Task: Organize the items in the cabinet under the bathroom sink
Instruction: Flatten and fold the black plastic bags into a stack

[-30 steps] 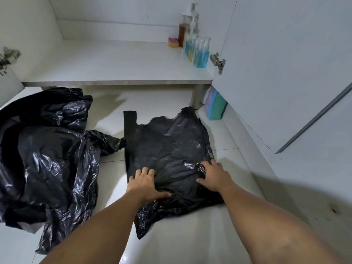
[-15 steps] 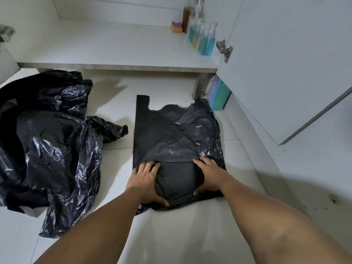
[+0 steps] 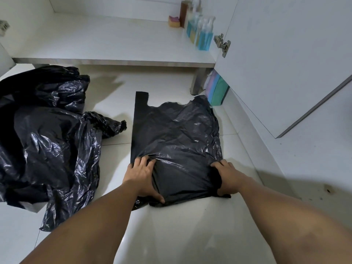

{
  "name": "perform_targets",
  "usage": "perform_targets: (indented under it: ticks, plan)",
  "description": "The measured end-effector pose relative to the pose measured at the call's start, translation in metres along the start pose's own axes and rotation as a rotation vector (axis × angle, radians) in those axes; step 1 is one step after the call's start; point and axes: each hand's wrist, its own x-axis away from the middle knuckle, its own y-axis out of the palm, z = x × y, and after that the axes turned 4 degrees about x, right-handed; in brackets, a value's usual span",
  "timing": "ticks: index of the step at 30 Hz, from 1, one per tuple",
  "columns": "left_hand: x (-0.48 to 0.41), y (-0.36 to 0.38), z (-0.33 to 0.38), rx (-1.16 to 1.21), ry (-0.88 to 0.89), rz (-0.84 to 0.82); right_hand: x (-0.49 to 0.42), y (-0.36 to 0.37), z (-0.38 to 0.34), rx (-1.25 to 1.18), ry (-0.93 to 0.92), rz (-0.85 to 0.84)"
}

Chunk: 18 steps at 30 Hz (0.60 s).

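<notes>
The left hand (image 3: 142,176) and right hand (image 3: 228,178) clamp the black bag (image 3: 177,130) by its near fold. The cabinet (image 3: 106,39) holds bottles (image 3: 204,38) far right.

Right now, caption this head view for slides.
Left hand and right hand grip a flattened black plastic bag on pale floor tiles.

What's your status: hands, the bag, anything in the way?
Left hand and right hand grip the folded near end of the flat black bag. Crumpled bags lie apart, left, not in the way.

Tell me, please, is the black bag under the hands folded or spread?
Partly folded: the black bag has its near end doubled over between left hand and right hand; the far part lies spread.
</notes>
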Motion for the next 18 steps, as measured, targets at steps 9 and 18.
perform_targets:
  ticks: [9, 18]
  plan:
    - [0.002, -0.007, 0.004, -0.018, 0.031, 0.074, -0.003, -0.007, -0.020, -0.034, -0.043, 0.176]
    - [0.000, -0.011, 0.008, 0.010, -0.006, -0.004, -0.015, -0.020, -0.035, -0.020, -0.027, 0.161]
